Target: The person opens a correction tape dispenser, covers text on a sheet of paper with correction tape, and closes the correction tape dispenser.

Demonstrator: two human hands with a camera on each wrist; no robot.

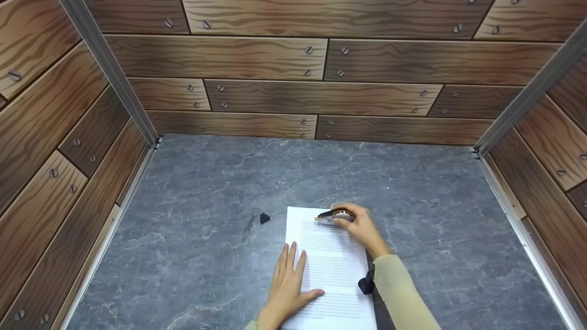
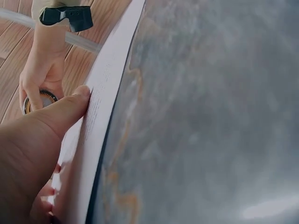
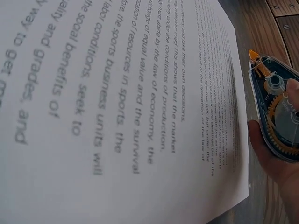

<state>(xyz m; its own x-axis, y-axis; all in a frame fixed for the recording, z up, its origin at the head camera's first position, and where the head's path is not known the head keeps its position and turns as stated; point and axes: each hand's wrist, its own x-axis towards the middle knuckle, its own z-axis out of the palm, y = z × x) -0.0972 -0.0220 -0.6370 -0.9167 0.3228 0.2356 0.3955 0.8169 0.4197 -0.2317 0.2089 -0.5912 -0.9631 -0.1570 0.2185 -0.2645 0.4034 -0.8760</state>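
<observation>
A printed sheet of paper [image 1: 332, 275] lies on the grey marbled table. Near its top edge my right hand [image 1: 360, 224] grips a correction tape dispenser [image 1: 342, 215] between thumb and fingers. The dispenser's orange tip [image 3: 253, 54] points left, close to the first lines of text; whether it touches the paper I cannot tell. In the right wrist view, orange gear teeth and a pale reel show through its clear case. My left hand [image 1: 288, 282] rests flat on the paper's left side, fingers straight and thumb spread across the text.
A small black triangular piece [image 1: 264, 218] lies on the table left of the paper. A black wrist device [image 1: 366, 284] sits at the right sleeve. Wood-patterned walls [image 1: 266, 96] with metal corner posts [image 1: 114, 68] enclose the table [image 1: 197, 192] at the back and sides.
</observation>
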